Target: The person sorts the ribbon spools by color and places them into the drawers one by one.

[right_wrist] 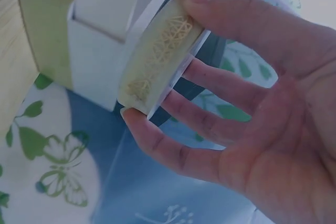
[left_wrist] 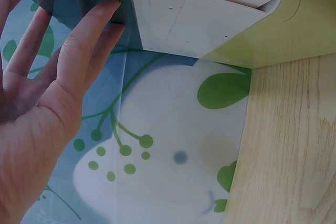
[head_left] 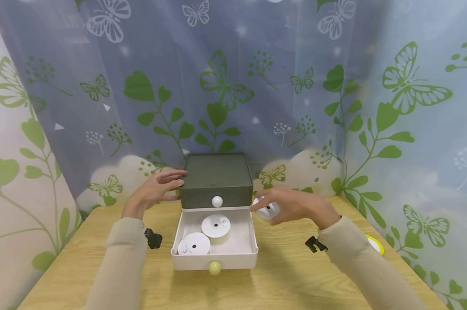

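Observation:
A drawer box (head_left: 218, 170) with a dark green upper section stands on the table. Its white lower drawer (head_left: 233, 261) is pulled out, and two white ribbon spools (head_left: 219, 231) lie flat inside. My left hand (head_left: 154, 191) rests its fingertips on the green section's left side, fingers fairly straight; the left wrist view shows the same hand (left_wrist: 58, 82). Just right of the box, my right hand (head_left: 295, 206) holds another ribbon spool (head_left: 270, 208). In the right wrist view, thumb and fingers pinch this spool's rims, and its pale ribbon (right_wrist: 157, 56) carries a gold line pattern.
The green drawer has a white knob (head_left: 217, 201); the white one has a yellow-green knob (head_left: 215, 268). A yellow-rimmed round item (head_left: 376, 245) lies at the table's right, partly behind my sleeve. A butterfly-and-leaf patterned curtain (head_left: 272, 107) hangs behind the wooden table (head_left: 287, 284).

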The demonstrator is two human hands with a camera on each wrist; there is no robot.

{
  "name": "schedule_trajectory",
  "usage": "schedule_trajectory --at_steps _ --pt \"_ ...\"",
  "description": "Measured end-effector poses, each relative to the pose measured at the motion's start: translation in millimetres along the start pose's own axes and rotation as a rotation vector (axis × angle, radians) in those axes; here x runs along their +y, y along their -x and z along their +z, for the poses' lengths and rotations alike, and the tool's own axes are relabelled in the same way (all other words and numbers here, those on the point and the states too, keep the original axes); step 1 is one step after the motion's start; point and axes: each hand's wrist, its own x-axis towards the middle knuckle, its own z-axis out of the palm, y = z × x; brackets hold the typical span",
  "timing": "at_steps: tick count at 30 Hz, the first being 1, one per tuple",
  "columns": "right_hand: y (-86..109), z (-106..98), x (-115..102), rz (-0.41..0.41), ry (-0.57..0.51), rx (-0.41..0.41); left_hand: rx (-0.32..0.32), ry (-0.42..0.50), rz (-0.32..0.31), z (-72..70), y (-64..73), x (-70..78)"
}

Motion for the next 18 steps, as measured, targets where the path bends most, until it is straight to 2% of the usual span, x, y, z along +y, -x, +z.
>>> schedule_trajectory --at_steps 5,10,18 --pt "-0.3 -2 -16 -0.025 0.036 -0.010 0.004 0.001 0.000 0.4 0.0 -0.2" --pt "-4.6 -2 -28 -0.048 0.010 -0.039 0.003 0.004 -0.003 0.7 0.0 -1.1" --pt "-18.3 6 -44 -0.060 0.006 -0.131 0.003 0.007 0.005 1.1 0.3 -0.3"
